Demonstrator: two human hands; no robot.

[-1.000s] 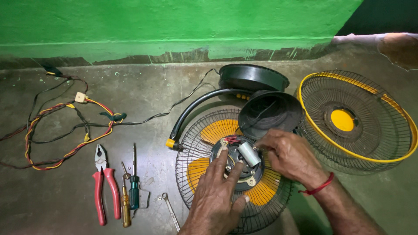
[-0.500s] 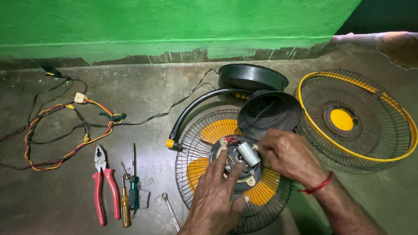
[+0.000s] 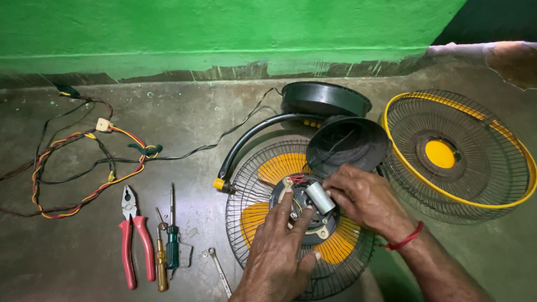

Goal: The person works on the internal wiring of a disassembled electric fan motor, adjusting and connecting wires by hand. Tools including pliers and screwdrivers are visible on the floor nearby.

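A fan lies taken apart on the concrete floor. Its motor (image 3: 306, 215) sits face-up in the rear wire grille (image 3: 246, 184) over yellow blades (image 3: 282, 166). My left hand (image 3: 279, 251) rests on the motor with fingers spread over its near side. My right hand (image 3: 366, 202) holds a small white cylindrical capacitor (image 3: 320, 197) at the motor's top, beside red wires (image 3: 298, 179). A black round motor cover (image 3: 348, 144) lies just behind my right hand.
The front grille (image 3: 456, 155) with a yellow rim lies to the right. The black fan base (image 3: 325, 99) and curved stand arm (image 3: 251, 140) sit behind. Red-handled pliers (image 3: 134, 235), two screwdrivers (image 3: 168, 246), a small spanner (image 3: 220, 271) and tangled wires (image 3: 72, 162) lie at left.
Both hands stay on the motor with only slight finger shifts. The view has barely moved.
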